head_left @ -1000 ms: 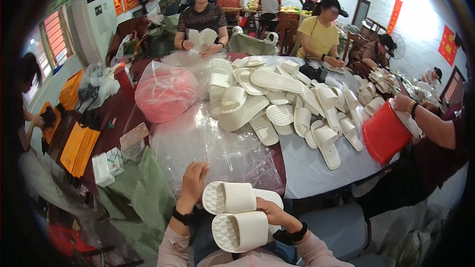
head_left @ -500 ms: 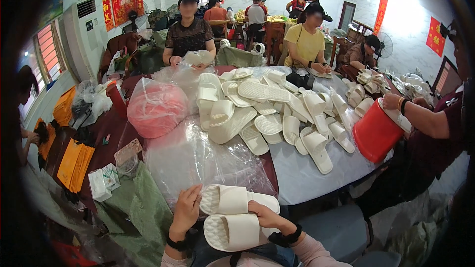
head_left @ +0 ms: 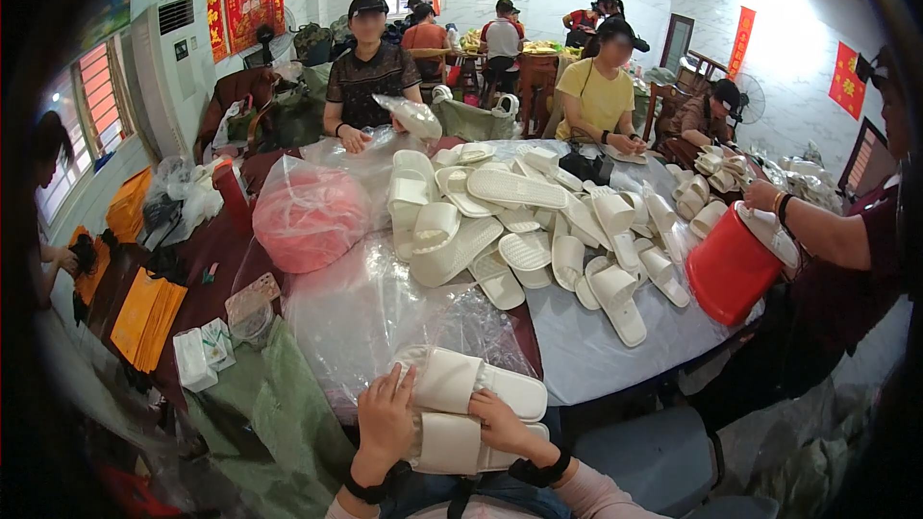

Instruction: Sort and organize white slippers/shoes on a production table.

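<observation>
Grips a pair of white slippers (head_left: 447, 380) with the right hand (head_left: 502, 421), with fingers curled in at the right edges of the straps; cannot see the thumb. Lays the left hand (head_left: 385, 418) over the left ends of the same pair, with fingers nearly straight; cannot tell whether pinching or merely touching. Holds both slippers side by side above the lap, at the near edge of the surface (head_left: 572, 358). Wears a black band (head_left: 369, 491) on each wrist. Faces clear plastic sheeting (head_left: 385, 312) just beyond the pair, and farther off a heap of loose white slippers (head_left: 517, 188). Has a clear bag with pinkish-red contents (head_left: 310, 216) left of the heap, and a red bucket (head_left: 731, 264) right of it, near a co-worker's hand (head_left: 764, 196). Has orange packets (head_left: 146, 322) and green sacking (head_left: 288, 389) well to the left.
</observation>
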A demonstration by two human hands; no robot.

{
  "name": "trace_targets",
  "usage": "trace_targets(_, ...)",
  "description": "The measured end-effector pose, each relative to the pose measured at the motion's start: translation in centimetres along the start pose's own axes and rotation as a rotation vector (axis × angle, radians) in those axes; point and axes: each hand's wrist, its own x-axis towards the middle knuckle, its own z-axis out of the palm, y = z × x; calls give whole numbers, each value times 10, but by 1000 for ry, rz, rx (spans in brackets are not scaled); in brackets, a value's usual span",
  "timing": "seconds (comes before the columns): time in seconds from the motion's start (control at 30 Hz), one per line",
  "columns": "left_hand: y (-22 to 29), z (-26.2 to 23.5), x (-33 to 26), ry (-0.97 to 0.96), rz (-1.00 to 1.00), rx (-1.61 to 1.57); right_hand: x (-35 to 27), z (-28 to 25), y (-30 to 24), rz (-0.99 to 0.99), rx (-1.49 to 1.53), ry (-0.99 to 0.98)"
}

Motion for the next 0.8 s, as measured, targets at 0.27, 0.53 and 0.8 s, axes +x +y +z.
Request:
trace_targets(0.27,-20,1,-7,-58,27,-246,-44,-27,18,90,203,77)
trace_targets(0.53,-36,43,-17,-290,-1,-32,-67,-62,7,218,604,343)
trace_targets(0.8,-41,48,-17,-252,-4,-162,-52,-39,-3,87,569,-123)
